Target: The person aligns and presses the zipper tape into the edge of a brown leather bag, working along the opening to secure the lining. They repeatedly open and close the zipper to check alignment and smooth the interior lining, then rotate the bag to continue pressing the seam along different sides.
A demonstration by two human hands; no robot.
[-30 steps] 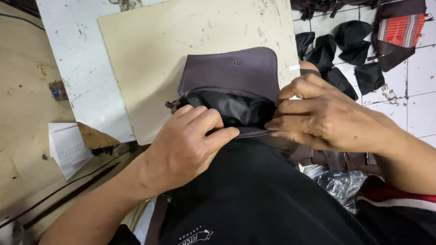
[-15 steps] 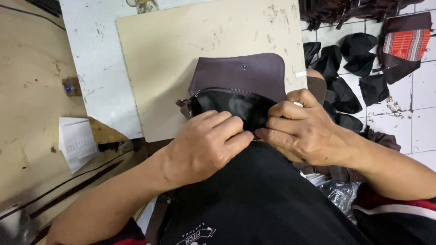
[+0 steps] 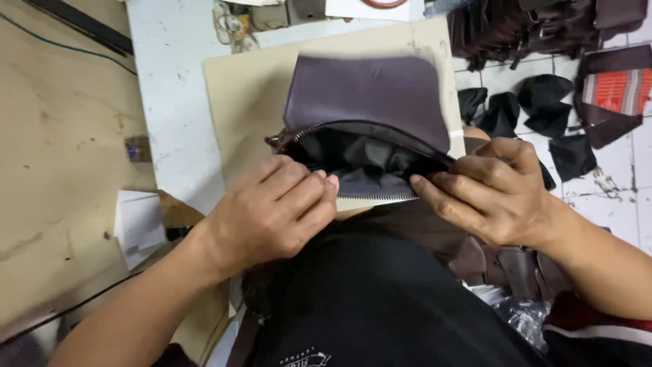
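1. Work surface: a pale workbench (image 3: 170, 102) carries a tan cutting board (image 3: 251, 95), and the board's near edge runs close to the person's torso. Everything handled sits on or overhangs that near edge.

2. Task item: a dark brown leather pouch (image 3: 370, 95) lies flat on the board, directly ahead of both hands and slightly right of the board's centre. Its closed bottom points away from the person; its mouth faces them.

3. Long axis: the pouch's zipper opening (image 3: 367, 129) runs left to right, tilted so the right end sits lower and nearer. The two hands sit at opposite ends of this axis, one per end.

4. Lining: a black fabric lining (image 3: 363, 163) shows inside the spread mouth, between the two hands.

5. Left hand (image 3: 272, 211): fingers curled, gripping the near-left lip of the mouth; fingertips touch the lining edge. Pinching, not released.

6. Right hand (image 3: 492, 194): fingers bent, thumb and forefinger pinching the near-right end of the zipper edge. Also grasping.

7. Nearness: both hands touch the pouch; the left covers more of the lip, while the right holds the extreme corner.

8. Off to the side: black and brown leather offcuts (image 3: 543, 109) lie on the tiled floor at right, well apart from the hands. A folded white paper (image 3: 136, 221) sits at left.
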